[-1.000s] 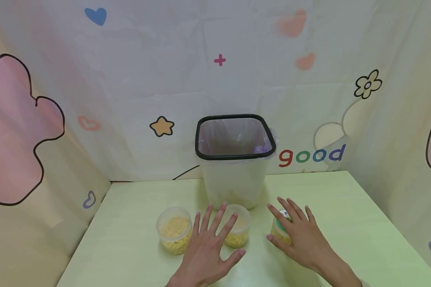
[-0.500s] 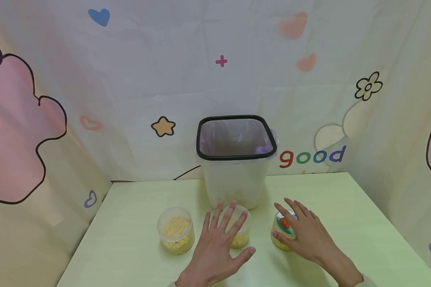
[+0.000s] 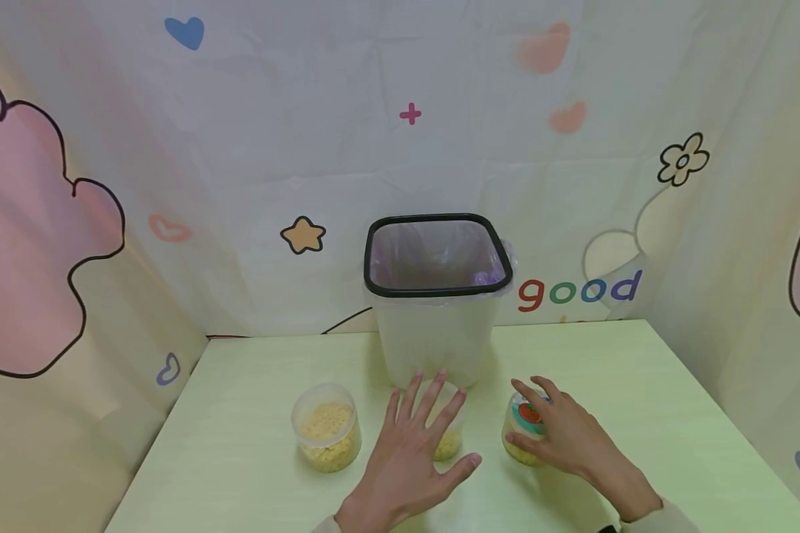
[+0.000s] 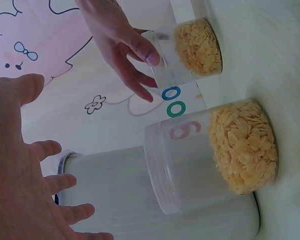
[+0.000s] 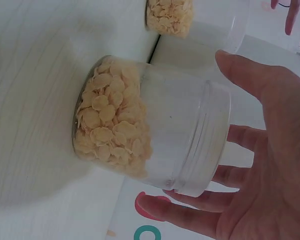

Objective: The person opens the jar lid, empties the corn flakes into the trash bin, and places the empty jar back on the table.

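Note:
My left hand (image 3: pixel 410 451) hovers over the middle jar (image 3: pixel 449 444), fingers spread. In the left wrist view that clear jar (image 4: pixel 190 155) holds yellowish flakes and stands apart from the fingers. My right hand (image 3: pixel 570 437) is at the right jar (image 3: pixel 521 448), whose lid carries a red and green label. In the right wrist view, thumb and extended fingers are spread about the top of this jar (image 5: pixel 124 120), without a plain grip. A third jar (image 3: pixel 327 429), uncapped and partly filled with flakes, stands to the left.
A pale trash bin (image 3: pixel 433 333) with a black rim and a plastic liner stands behind the jars. All stand on a light green tabletop (image 3: pixel 240 414). A printed curtain (image 3: pixel 347 133) hangs behind and at both sides.
My left hand has shifted right over the middle jar, covering more of it. My right hand has moved slightly right, and its fingers have drawn in around the right jar's lid.

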Demonstrator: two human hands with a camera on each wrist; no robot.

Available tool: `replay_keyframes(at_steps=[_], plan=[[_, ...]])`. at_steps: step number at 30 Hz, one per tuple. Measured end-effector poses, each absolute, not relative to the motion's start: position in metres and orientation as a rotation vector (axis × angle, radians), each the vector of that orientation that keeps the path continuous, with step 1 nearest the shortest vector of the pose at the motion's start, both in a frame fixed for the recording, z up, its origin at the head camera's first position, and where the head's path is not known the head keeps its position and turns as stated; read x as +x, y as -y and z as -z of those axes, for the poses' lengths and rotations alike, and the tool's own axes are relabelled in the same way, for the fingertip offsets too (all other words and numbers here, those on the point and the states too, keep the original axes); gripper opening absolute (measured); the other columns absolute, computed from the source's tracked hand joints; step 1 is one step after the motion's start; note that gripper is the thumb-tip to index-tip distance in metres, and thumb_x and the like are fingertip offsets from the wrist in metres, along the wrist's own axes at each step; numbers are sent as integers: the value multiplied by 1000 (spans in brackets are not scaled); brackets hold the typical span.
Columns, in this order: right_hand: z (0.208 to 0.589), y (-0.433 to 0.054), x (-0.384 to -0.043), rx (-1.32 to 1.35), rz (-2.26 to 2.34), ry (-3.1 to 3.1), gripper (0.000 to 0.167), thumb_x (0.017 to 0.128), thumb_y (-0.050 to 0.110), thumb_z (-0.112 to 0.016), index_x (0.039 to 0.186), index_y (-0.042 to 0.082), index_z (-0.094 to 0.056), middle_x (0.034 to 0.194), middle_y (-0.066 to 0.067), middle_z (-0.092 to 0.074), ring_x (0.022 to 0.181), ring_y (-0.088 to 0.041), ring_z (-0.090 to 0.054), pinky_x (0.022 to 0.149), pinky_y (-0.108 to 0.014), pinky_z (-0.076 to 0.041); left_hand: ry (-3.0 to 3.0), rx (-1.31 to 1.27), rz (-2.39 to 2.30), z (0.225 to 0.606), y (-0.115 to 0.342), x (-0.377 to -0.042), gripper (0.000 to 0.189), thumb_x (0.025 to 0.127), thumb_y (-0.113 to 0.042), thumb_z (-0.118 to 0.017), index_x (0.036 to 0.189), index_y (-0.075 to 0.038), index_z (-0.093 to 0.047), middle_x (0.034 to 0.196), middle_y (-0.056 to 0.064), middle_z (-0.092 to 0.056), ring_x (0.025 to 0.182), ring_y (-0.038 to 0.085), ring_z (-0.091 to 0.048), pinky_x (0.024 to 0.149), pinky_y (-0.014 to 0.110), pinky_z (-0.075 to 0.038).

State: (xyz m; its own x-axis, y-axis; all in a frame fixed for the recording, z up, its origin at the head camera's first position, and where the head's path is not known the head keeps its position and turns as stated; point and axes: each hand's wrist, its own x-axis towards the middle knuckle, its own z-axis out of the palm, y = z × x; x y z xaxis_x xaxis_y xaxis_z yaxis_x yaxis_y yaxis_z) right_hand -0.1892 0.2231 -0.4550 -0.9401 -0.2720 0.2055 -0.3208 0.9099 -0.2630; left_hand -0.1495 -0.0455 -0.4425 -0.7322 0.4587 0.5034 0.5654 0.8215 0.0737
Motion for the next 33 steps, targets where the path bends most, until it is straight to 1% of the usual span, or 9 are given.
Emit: replay_keyframes(at_steps=[6,10,14,20,23,28,33], plan=[[455,-224,-193,460,-432,2923,75,77,52,-77,138,15,-56,132,-17,-56,100,-36,-63,71,-53,-55,2521,-760,332,440,44,-151,74,92,-70,-41,155,-37,-24,164,0,-22,151,31,-22,112,59,-33],[455,-225,-196,472,-449,2922,71,76,49,-79,134,12,-60,125,-16,-59,94,-29,-65,74,-49,-56,2523,-758,341,438,44,-152,74,92,-70,-40,156,-38,-20,165,-2,-19,151,30,-21,112,58,-33],[456,-226,-198,463,-489,2924,70,75,47,-80,132,12,-61,124,-16,-60,92,-27,-65,76,-49,-56,2520,-758,351,437,43,-153,75,92,-70,-40,156,-37,-19,165,-2,-18,151,30,-21,111,58,-35],[454,-226,-196,466,-509,2897,68,76,47,-80,132,13,-61,121,-15,-60,84,-21,-64,72,-43,-56,2530,-755,384,436,42,-154,76,92,-71,-40,156,-37,-19,165,-3,-17,151,29,-21,111,58,-35],[451,-226,-195,466,-505,2855,68,76,46,-80,132,13,-61,121,-14,-60,81,-19,-62,70,-40,-54,2527,-751,408,435,42,-154,79,91,-71,-42,157,-33,-20,165,-3,-18,151,29,-21,112,57,-35],[445,-225,-193,464,-505,2788,66,77,44,-79,133,15,-60,122,-14,-60,81,-19,-62,69,-37,-53,2495,-749,421,434,42,-154,86,89,-71,-46,158,-26,-19,165,-2,-18,150,30,-25,112,55,-35],[437,-223,-190,476,-521,2722,66,77,42,-80,134,17,-58,122,-14,-59,81,-20,-62,69,-37,-54,2490,-752,456,432,41,-154,89,87,-71,-49,158,-29,-16,166,-3,-15,151,30,-24,113,55,-35]])
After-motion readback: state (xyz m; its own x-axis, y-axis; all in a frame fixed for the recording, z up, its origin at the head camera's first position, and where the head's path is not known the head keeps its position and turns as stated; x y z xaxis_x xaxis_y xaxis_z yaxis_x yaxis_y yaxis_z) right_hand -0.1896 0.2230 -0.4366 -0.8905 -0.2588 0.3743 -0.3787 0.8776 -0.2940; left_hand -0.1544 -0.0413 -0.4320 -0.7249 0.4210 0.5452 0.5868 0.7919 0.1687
